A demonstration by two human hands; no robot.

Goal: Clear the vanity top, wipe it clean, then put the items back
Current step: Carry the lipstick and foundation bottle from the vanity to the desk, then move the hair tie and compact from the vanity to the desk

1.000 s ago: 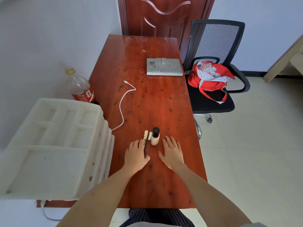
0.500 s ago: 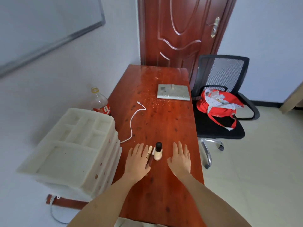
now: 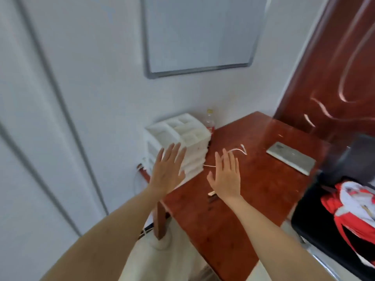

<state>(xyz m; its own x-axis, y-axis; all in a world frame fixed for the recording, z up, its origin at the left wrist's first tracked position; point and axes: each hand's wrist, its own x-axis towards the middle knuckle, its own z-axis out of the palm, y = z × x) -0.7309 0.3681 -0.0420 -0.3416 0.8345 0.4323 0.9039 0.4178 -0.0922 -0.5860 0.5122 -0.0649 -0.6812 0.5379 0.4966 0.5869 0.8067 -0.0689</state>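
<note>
The red-brown vanity top [image 3: 263,191] runs from lower middle to upper right, and the view is tilted and blurred. My left hand [image 3: 168,171] is raised with fingers spread, in front of the white foam trays [image 3: 182,132]. Raised above the table, my right hand [image 3: 225,175] is also spread and holds nothing. Small cosmetic items [image 3: 212,194] lie on the wood just below my right wrist, mostly hidden by it. A white cable [image 3: 238,151] lies beyond my right hand. A flat grey box [image 3: 291,160] rests further right.
A stack of white foam trays stands left of the table with a plastic bottle [image 3: 210,119] behind it. A black chair [image 3: 332,226] with a red bag [image 3: 353,201] is at the right. A whiteboard [image 3: 198,33] hangs on the wall, beside a brown door [image 3: 334,67].
Both hands have lifted off the table top and now hover with fingers spread. The camera has swung up and to the left, tilting the scene and showing the wall and whiteboard.
</note>
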